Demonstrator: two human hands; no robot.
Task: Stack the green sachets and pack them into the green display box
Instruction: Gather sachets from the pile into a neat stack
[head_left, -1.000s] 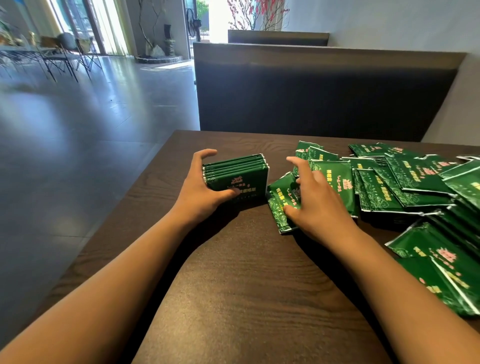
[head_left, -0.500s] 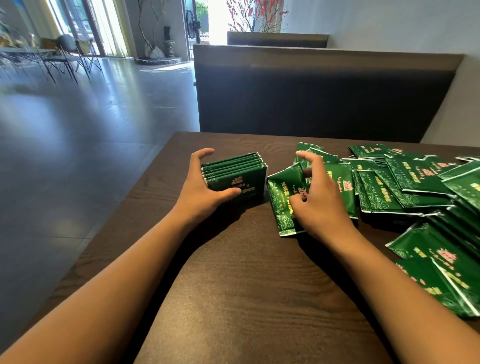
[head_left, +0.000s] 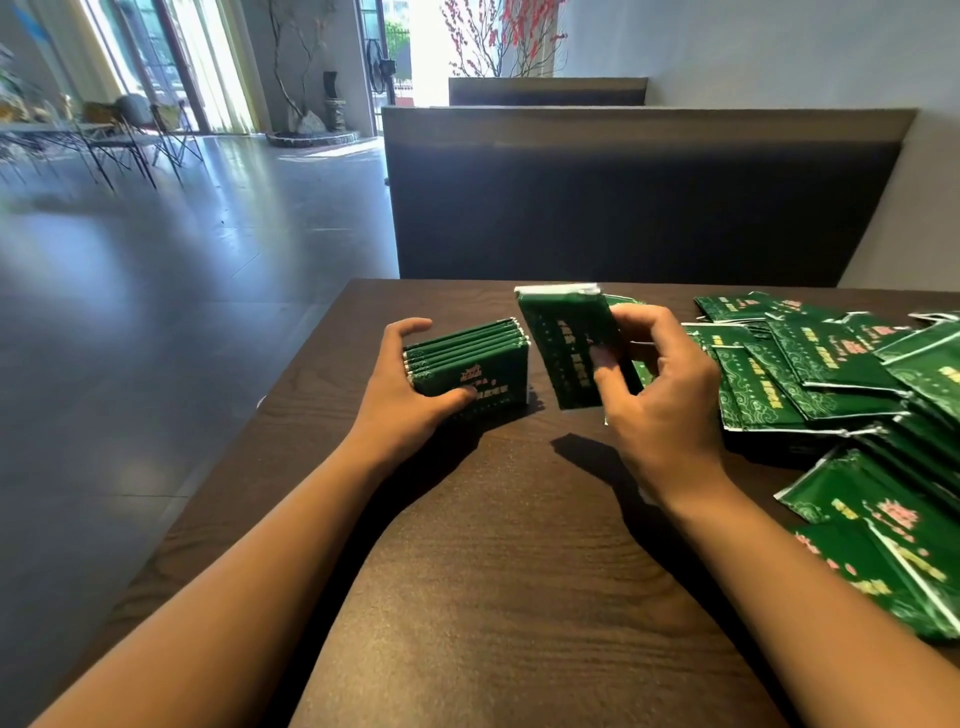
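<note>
1. Head view: I saw the left hand (head_left: 400, 400) gripping the upright stack of glossy green foil sachets (head_left: 467, 364) on the dark wooden table (head_left: 493, 571).
2. The right hand (head_left: 660, 395) pinched a raised green sachet (head_left: 566, 348); its print was blurred.
3. The loose sachet pile (head_left: 831, 374) ran off-frame right.

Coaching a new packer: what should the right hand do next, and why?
Probably bring the lifted green foil sachets leftward against the upright green sachet stack: the right hand pinches them just beside it, and the left hand steadies that stack.
</note>
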